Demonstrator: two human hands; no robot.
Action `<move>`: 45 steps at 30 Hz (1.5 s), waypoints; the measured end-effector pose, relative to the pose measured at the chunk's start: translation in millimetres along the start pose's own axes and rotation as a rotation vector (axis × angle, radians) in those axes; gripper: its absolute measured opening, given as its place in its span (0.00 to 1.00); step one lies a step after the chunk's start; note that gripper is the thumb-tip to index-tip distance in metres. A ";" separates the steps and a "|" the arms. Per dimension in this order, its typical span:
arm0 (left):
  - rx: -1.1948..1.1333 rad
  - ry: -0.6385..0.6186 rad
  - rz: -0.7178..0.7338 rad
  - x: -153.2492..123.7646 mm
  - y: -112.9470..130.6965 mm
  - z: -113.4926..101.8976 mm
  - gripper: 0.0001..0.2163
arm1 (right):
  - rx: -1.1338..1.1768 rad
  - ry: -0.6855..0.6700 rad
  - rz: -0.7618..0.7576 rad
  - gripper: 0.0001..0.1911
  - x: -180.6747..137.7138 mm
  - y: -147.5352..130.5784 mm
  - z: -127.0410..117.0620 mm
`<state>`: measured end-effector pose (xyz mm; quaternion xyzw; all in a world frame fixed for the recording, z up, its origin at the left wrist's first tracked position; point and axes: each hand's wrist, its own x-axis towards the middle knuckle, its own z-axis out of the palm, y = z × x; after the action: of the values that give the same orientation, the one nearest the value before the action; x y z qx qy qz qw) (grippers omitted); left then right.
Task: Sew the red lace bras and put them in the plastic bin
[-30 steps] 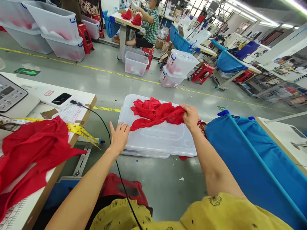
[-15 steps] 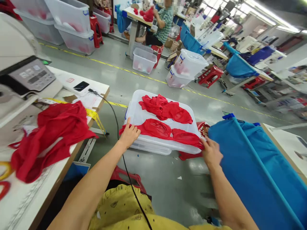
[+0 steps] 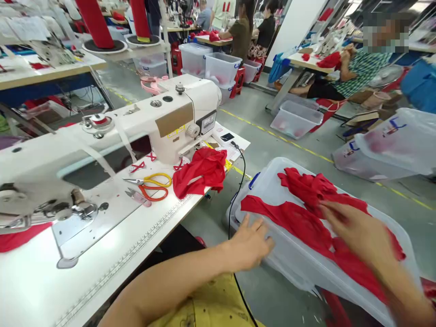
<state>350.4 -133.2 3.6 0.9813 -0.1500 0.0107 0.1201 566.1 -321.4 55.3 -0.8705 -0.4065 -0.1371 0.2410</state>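
A flat red garment piece (image 3: 293, 222) lies spread across the lid of a clear plastic bin (image 3: 272, 190), with a bunched red pile (image 3: 306, 186) behind it. My left hand (image 3: 250, 243) rests on the near edge of the lid, fingers spread, just below the fabric's left end. My right hand (image 3: 357, 229) lies over the spread fabric at its right part, blurred by motion, fingers stretched out. Another heap of red fabric (image 3: 200, 170) sits on the sewing table's right end.
A white sewing machine (image 3: 112, 131) stands on the table at left, with yellow-handled scissors (image 3: 153, 181) and orange snips (image 3: 145, 194) beside it. A black cable (image 3: 236, 181) hangs off the table. Clear bins (image 3: 388, 145) and other workers sit beyond the aisle.
The view has swung left, bringing the sewing machine into sight. My right hand moved from the lid's right corner onto the spread fabric. My left hand stays at the lid's near edge.
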 end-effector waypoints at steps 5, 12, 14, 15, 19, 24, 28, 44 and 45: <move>-0.163 0.339 -0.170 -87.4 12.6 -34.1 0.08 | 0.282 -0.203 0.015 0.16 73.8 -157.8 101.4; -0.077 0.795 -0.659 -207.2 6.7 -54.5 0.12 | 0.335 -0.163 -0.156 0.04 112.1 -216.8 126.2; -0.081 0.908 -0.821 -206.6 -2.7 -63.9 0.11 | 0.354 -0.118 -0.263 0.04 108.0 -229.8 102.2; -0.077 0.976 -0.880 -199.0 -8.9 -69.8 0.11 | 0.362 -0.098 -0.344 0.05 104.8 -239.0 88.2; -0.121 1.165 -0.903 -153.1 -35.2 -93.3 0.23 | 0.385 -0.051 -0.807 0.11 88.0 -283.1 30.6; -0.596 1.065 -0.854 -184.9 -33.1 -114.3 0.12 | 0.291 -0.001 -0.956 0.12 83.6 -313.7 -16.8; -0.823 0.751 -0.946 -287.2 -13.2 -136.1 0.15 | 0.428 -0.433 -0.995 0.07 105.0 -326.0 5.4; -0.678 0.352 -1.297 -429.2 -27.8 -127.9 0.20 | 0.644 -1.296 -0.738 0.23 74.0 -396.8 130.7; -0.625 0.359 -1.303 -430.9 -26.8 -128.1 0.19 | 0.632 -1.286 -0.763 0.22 74.1 -397.4 126.5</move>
<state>-51.1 47.9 97.2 0.7746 0.4882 0.0542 0.3985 310.8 13.2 102.9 -0.4714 -0.7538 0.4387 0.1312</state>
